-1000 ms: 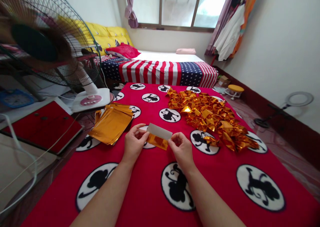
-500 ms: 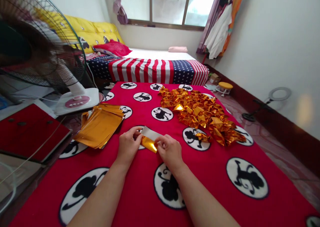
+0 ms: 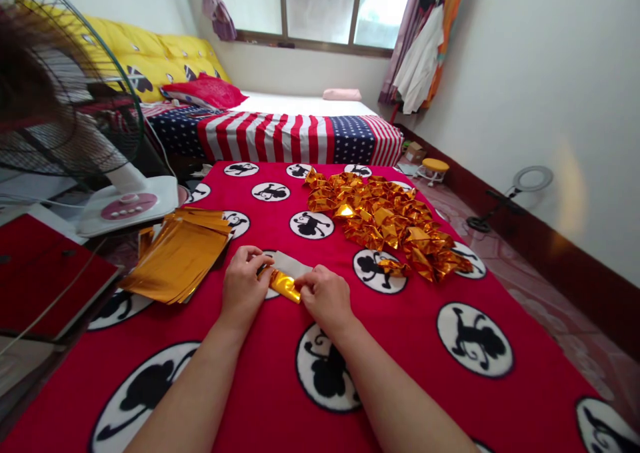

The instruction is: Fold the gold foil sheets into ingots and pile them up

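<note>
While two hands [image 3: 243, 283] [image 3: 327, 300] pinch one folded foil sheet [image 3: 285, 285], one foil stack [image 3: 177, 256] lies nearby

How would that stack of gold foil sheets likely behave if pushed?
The gold foil sheets would probably slide apart rather than move as one block: their edges are staggered and no binding shows. Each is likely light and easily creased, judging by the thin folded gold strip held nearby.
</note>
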`<state>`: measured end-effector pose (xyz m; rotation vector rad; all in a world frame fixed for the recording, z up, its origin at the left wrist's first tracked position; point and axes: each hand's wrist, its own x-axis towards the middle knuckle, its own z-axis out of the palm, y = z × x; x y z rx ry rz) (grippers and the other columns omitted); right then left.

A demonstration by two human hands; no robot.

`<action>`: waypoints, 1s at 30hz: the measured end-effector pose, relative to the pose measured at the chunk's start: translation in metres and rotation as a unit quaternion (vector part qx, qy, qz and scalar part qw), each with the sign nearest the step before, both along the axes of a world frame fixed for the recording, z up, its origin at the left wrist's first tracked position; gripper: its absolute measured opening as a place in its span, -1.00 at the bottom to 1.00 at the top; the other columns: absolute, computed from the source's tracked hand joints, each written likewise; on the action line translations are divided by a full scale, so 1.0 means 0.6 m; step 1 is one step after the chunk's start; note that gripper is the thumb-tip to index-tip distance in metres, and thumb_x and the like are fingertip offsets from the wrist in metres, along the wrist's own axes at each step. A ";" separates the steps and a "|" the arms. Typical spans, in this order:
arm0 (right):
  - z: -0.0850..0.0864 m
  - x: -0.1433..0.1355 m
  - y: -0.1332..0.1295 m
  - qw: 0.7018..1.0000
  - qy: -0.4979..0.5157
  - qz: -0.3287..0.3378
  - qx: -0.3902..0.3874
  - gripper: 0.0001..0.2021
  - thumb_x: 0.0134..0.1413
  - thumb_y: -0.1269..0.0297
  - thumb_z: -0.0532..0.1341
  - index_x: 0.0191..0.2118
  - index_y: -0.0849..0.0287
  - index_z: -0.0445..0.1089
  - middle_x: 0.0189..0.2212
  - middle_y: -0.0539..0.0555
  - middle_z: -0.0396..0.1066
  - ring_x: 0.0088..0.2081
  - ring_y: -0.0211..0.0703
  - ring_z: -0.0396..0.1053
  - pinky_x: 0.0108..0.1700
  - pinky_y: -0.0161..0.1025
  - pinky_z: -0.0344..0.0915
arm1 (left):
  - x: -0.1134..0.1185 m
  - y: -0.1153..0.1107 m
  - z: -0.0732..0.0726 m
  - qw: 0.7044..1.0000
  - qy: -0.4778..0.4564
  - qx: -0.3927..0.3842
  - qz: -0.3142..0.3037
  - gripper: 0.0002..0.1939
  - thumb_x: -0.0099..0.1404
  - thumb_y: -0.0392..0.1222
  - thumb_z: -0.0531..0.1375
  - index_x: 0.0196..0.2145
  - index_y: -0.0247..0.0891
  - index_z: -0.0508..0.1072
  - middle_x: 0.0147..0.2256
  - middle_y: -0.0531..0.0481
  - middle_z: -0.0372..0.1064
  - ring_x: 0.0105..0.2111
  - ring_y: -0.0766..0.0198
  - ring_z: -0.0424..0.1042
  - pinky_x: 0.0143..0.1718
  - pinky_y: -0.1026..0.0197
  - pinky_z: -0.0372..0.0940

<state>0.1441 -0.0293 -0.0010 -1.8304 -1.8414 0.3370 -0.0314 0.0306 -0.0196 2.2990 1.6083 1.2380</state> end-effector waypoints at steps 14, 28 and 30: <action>-0.001 -0.003 -0.010 0.999 0.036 -0.031 0.002 -0.75 -0.01 0.36 0.17 -0.32 -0.11 0.58 -0.40 -0.07 0.47 -0.39 -0.28 0.38 -0.39 -0.32 0.06 | 0.011 -0.030 0.015 0.980 0.009 -0.069 -0.188 -0.77 0.20 -0.42 0.09 -0.37 -0.23 0.53 -0.30 -0.04 0.44 -0.25 0.24 0.41 -0.17 0.21 0.31; 0.014 0.008 -0.024 0.997 0.057 -0.003 -0.043 -0.68 -0.03 0.41 0.13 -0.25 -0.10 0.56 -0.33 -0.08 0.50 -0.32 -0.25 0.43 -0.36 -0.33 0.11 | -0.017 -0.040 0.036 0.950 0.063 -0.185 -0.244 -0.61 0.14 -0.47 0.04 -0.24 -0.14 0.56 -0.02 0.01 0.46 -0.02 0.20 0.44 0.08 0.13 0.30; 0.018 0.014 -0.024 0.998 0.048 0.006 -0.049 -0.68 -0.01 0.38 0.14 -0.24 -0.13 0.57 -0.32 -0.08 0.49 -0.32 -0.25 0.42 -0.37 -0.33 0.11 | -0.015 -0.043 0.037 0.950 0.062 -0.188 -0.240 -0.63 0.15 -0.45 0.06 -0.23 -0.14 0.56 -0.01 0.00 0.46 -0.01 0.19 0.43 0.09 0.11 0.30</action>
